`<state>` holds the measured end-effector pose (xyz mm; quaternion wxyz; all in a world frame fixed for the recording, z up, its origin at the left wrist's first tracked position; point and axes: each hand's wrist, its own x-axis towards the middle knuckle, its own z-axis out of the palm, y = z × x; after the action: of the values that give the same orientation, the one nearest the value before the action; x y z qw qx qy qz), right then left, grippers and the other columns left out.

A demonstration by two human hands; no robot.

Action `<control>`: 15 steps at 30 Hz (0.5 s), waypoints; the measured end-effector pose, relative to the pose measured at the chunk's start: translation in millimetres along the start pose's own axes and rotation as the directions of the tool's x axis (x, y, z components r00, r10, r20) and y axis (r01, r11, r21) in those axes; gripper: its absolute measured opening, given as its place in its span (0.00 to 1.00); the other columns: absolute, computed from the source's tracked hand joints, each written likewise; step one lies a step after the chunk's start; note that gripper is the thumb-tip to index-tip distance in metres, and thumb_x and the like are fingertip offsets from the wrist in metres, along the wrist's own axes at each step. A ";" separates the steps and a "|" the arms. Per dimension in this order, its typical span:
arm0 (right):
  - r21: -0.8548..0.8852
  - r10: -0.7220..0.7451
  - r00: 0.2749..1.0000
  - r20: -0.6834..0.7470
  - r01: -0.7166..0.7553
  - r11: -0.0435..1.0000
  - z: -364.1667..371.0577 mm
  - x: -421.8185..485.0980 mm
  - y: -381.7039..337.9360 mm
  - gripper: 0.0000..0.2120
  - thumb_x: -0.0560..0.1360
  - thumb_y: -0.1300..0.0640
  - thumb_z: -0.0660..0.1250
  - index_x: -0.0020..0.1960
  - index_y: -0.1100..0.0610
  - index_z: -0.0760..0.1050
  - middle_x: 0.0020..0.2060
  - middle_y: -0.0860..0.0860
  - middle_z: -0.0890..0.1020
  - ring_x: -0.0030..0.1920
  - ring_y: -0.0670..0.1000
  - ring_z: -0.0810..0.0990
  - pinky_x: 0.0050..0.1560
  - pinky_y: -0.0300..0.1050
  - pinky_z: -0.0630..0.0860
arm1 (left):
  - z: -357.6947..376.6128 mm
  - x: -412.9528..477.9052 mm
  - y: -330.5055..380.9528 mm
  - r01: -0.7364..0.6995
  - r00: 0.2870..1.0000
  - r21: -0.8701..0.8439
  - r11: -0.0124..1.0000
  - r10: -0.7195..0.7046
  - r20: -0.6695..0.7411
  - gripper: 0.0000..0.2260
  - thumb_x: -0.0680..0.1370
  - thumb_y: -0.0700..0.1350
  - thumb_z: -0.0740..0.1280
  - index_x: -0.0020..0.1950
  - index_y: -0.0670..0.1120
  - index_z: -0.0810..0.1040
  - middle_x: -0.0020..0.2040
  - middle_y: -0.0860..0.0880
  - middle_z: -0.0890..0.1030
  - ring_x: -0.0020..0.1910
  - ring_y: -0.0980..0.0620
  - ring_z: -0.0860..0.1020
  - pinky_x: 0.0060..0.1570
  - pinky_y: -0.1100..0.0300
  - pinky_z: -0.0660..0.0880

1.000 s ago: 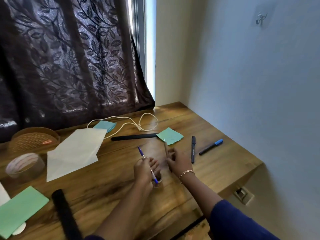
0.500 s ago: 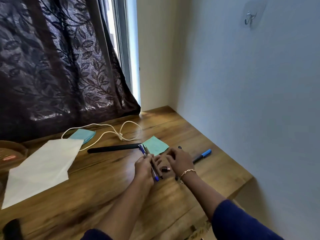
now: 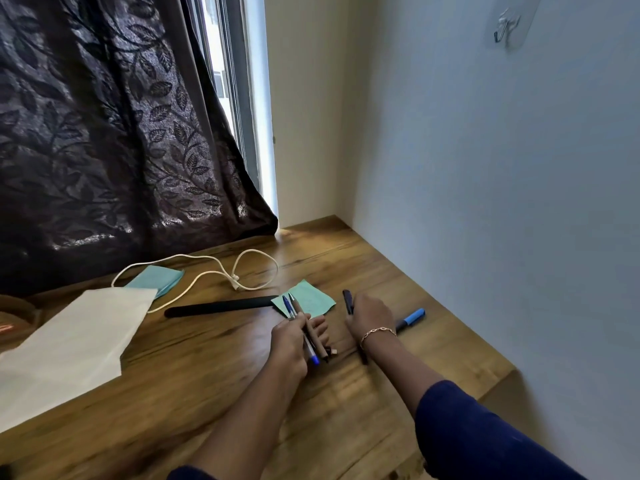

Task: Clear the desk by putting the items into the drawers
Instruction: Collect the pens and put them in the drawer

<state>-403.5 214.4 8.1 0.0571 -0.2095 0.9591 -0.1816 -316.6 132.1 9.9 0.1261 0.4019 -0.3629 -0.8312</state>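
Clutching pens (image 3: 294, 308): left hand (image 3: 289, 341), right hand (image 3: 369, 315).

The right hand (image 3: 369, 315) hides most of the black pen (image 3: 347, 300).

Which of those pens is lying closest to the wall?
The blue-capped marker, right of the right hand; it alone lies ungripped.

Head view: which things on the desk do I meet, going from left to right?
White paper → black strip → green note → right hand gripping a dark pen → blue-capped marker.
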 end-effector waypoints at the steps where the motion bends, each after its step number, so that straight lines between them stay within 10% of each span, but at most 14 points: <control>1: 0.027 -0.007 1.000 -0.009 0.008 1.000 -4.4 0.8 -3.8 0.11 0.76 0.59 0.61 0.56 0.62 0.71 0.54 0.59 0.78 0.56 0.60 0.76 0.51 0.47 0.71 | 0.2 2.7 -0.3 0.001 1.000 0.003 1.000 -0.001 0.003 0.14 0.82 0.41 0.53 0.65 0.36 0.66 0.58 0.35 0.76 0.55 0.39 0.77 0.42 0.50 0.75; 6: 0.205 -0.090 0.996 0.000 0.088 0.975 -13.6 -2.4 -25.0 0.10 0.71 0.57 0.67 0.51 0.59 0.76 0.51 0.56 0.81 0.54 0.56 0.78 0.51 0.45 0.72 | 6.3 14.8 -2.0 0.029 0.999 -0.061 0.998 -0.028 0.016 0.11 0.81 0.43 0.56 0.55 0.38 0.72 0.37 0.42 0.80 0.39 0.45 0.77 0.34 0.54 0.76; 15: 0.365 -0.176 0.984 0.029 0.154 0.918 -16.0 -7.1 -11.0 0.05 0.73 0.56 0.67 0.42 0.59 0.77 0.42 0.56 0.83 0.45 0.56 0.82 0.49 0.53 0.78 | 15.6 9.5 0.9 0.040 0.996 -0.066 0.997 -0.035 0.076 0.07 0.80 0.39 0.58 0.51 0.36 0.73 0.31 0.42 0.80 0.30 0.46 0.80 0.34 0.53 0.75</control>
<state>-395.9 213.3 27.3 0.1083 -0.2810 0.8861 -0.3524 -334.7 134.6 11.5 0.1101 0.3727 -0.3317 -0.8596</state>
